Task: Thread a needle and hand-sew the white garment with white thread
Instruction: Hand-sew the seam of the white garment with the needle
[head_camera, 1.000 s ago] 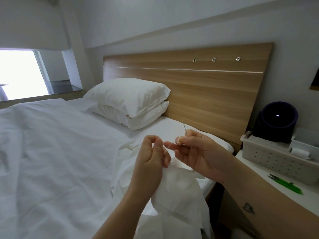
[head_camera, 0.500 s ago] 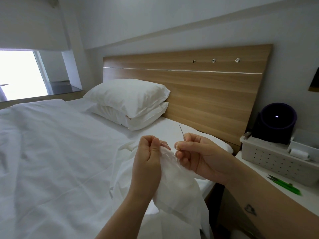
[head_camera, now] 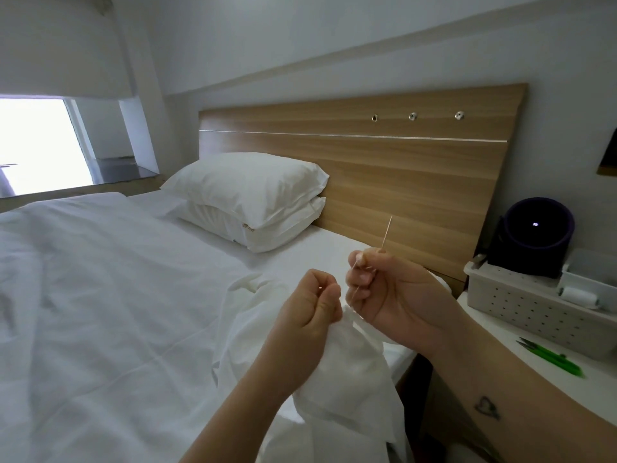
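My left hand (head_camera: 312,310) grips a bunched fold of the white garment (head_camera: 347,369), which hangs from my fist down over the edge of the bed. Just to the right, my right hand (head_camera: 389,290) pinches a thin needle (head_camera: 386,234) that points up and slightly right above my fingers. A fine white thread (head_camera: 354,290) runs from my right fingers down towards the cloth at my left hand. The two hands are a finger's width apart.
A white bed (head_camera: 110,295) with two stacked pillows (head_camera: 253,202) fills the left; a wooden headboard (head_camera: 400,168) stands behind. On the white bedside table (head_camera: 567,372) sit a perforated white basket (head_camera: 531,309), a white thread spool (head_camera: 579,297), green snips (head_camera: 551,357) and a dark round speaker (head_camera: 536,235).
My right hand has drawn the needle up and to the right, away from the cloth, and thread now shows between my hands. My left hand keeps its hold on the garment.
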### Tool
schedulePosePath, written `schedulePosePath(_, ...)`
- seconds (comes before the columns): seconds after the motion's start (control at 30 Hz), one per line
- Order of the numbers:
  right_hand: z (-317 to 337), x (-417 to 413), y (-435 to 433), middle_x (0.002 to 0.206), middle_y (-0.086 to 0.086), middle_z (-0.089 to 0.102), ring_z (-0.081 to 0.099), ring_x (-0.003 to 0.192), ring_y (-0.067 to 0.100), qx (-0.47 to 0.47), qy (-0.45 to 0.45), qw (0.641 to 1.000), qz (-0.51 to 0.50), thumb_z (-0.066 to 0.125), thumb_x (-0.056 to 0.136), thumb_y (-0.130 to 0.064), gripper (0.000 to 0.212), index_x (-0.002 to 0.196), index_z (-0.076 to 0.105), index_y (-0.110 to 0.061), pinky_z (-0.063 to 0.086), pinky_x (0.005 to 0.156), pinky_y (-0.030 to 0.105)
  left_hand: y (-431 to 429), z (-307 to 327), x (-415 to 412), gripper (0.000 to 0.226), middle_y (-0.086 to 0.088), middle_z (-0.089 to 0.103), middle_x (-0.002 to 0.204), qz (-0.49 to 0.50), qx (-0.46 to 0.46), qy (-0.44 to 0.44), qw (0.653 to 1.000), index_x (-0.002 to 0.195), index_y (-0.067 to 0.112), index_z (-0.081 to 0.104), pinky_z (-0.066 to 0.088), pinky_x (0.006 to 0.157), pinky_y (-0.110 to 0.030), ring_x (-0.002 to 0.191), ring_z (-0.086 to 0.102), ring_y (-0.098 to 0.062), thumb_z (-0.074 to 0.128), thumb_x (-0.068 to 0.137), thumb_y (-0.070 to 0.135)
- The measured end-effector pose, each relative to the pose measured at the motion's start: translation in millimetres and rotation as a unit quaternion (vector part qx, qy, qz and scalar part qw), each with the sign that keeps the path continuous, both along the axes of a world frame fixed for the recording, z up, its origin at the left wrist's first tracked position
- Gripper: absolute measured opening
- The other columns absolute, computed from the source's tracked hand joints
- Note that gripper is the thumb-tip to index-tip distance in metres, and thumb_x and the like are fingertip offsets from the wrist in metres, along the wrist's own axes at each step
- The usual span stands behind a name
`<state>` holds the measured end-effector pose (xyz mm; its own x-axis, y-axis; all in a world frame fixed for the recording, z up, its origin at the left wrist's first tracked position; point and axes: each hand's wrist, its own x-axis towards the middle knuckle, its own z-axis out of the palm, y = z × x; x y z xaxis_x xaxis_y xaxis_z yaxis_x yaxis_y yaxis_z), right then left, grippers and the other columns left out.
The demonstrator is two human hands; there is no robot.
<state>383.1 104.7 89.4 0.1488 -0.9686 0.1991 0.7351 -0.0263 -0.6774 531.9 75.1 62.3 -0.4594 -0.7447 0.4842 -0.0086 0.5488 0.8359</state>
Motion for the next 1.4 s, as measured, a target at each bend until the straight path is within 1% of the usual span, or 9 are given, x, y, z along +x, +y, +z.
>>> schedulePosePath(0.2, 0.3, -0.1, -0.1, 0.076, 0.002, 0.058, 0.048, 0.057, 0.008, 0.012, 0.001, 1.000, 0.006, 0.089, 0.054, -0.009, 0.042, 0.074, 0.052, -0.010, 0.043, 0.055, 0.020, 1.7, 5.8, 2.6, 0.017, 0.012, 0.041, 0.052, 0.001, -0.005, 0.016, 1.000, 0.078, 0.021, 0.059, 0.031, 0.049, -0.014, 0.049, 0.033, -0.005, 0.055, 0.094, 0.018)
schedulePosePath(0.33, 1.6, 1.1, 4.1, 0.076, 0.005, 0.058, 0.049, 0.054, 0.009, 0.036, 0.017, 0.999, 0.011, 0.090, 0.053, -0.006, 0.046, 0.075, 0.049, -0.008, 0.045, 0.052, 0.020, -2.8, 4.6, 4.6, 0.020, 0.011, 0.038, 0.051, -0.015, 0.113, 0.136, 0.984, 0.069, 0.032, 0.064, 0.033, 0.048, -0.014, 0.048, 0.031, -0.005, 0.057, 0.086, 0.025)
schedulePosePath(0.47, 7.8, -1.0, 10.2, 0.067, 0.008, 0.055, 0.044, 0.046, 0.008, 0.085, 0.159, 0.982, -0.061, 0.073, 0.064, -0.006, 0.026, 0.066, 0.047, -0.010, 0.041, 0.046, 0.017, -5.8, 3.9, 6.3, 0.017, 0.009, 0.030, 0.052, -0.077, 0.230, 0.234, 0.941, 0.066, 0.027, 0.064, 0.031, 0.046, -0.012, 0.047, 0.027, -0.005, 0.056, 0.081, 0.027)
schedulePosePath(0.57, 10.3, -3.7, 13.7, 0.074, 0.014, 0.066, 0.043, 0.046, 0.010, 0.077, 0.240, 0.967, -0.034, 0.074, 0.066, -0.003, 0.028, 0.065, 0.047, -0.010, 0.041, 0.046, 0.018, -6.3, 3.7, 5.8, 0.015, 0.009, 0.028, 0.051, -0.089, 0.267, 0.259, 0.924, 0.068, 0.023, 0.060, 0.031, 0.044, -0.013, 0.045, 0.026, -0.004, 0.056, 0.082, 0.027)
schedulePosePath(0.8, 1.8, -6.5, 5.0, 0.069, 0.018, 0.067, 0.055, 0.047, 0.012, -0.015, 0.135, 0.989, -0.063, 0.095, 0.043, -0.015, 0.047, 0.063, 0.053, -0.012, 0.047, 0.048, 0.018, -14.1, -2.6, -0.4, 0.051, 0.010, 0.024, 0.051, -0.026, 0.346, 0.286, 0.893, 0.048, 0.030, 0.054, 0.025, 0.053, -0.022, 0.044, 0.024, -0.005, 0.049, 0.098, 0.020)
schedulePosePath(0.9, -0.3, -3.8, 2.2, 0.068, 0.017, 0.067, 0.058, 0.050, 0.011, -0.040, 0.094, 0.990, -0.098, 0.095, 0.043, -0.016, 0.043, 0.060, 0.056, -0.015, 0.047, 0.050, 0.018, -16.9, -4.6, -0.8, 0.053, 0.010, 0.027, 0.050, 0.011, 0.337, 0.280, 0.899, 0.047, 0.030, 0.052, 0.028, 0.050, -0.020, 0.044, 0.025, -0.005, 0.049, 0.099, 0.021)
schedulePosePath(1.17, -3.9, 6.2, -1.0, 0.069, 0.016, 0.067, 0.059, 0.052, 0.012, -0.070, 0.061, 0.988, -0.125, 0.086, 0.053, -0.012, 0.031, 0.059, 0.056, -0.015, 0.049, 0.052, 0.019, -20.2, -5.1, -4.9, 0.020, 0.007, 0.033, 0.055, 0.066, 0.309, 0.239, 0.918, 0.081, 0.016, 0.054, 0.038, 0.050, -0.016, 0.049, 0.032, -0.006, 0.051, 0.099, 0.025)
schedulePosePath(1.3, 15.9, -1.8, 0.4, 0.072, 0.014, 0.070, 0.064, 0.057, 0.016, -0.025, 0.220, 0.964, -0.147, 0.069, 0.068, -0.014, 0.020, 0.066, 0.050, -0.010, 0.054, 0.056, 0.021, -25.6, -3.8, 6.4, 0.021, 0.006, 0.043, 0.058, 0.058, 0.246, 0.146, 0.956, 0.085, 0.019, 0.061, 0.042, 0.048, -0.015, 0.050, 0.040, -0.004, 0.050, 0.098, 0.030)
schedulePosePath(1.4, 33.0, -26.3, -7.1, 0.085, 0.011, 0.074, 0.070, 0.076, 0.019, 0.003, 0.310, 0.931, -0.192, 0.065, 0.074, -0.020, 0.017, 0.072, 0.051, -0.010, 0.056, 0.064, 0.026, -29.6, -0.7, 18.2, 0.027, 0.012, 0.056, 0.065, 0.048, 0.202, 0.113, 0.972, 0.075, 0.019, 0.062, 0.046, 0.060, -0.016, 0.059, 0.051, -0.001, 0.050, 0.097, 0.028)
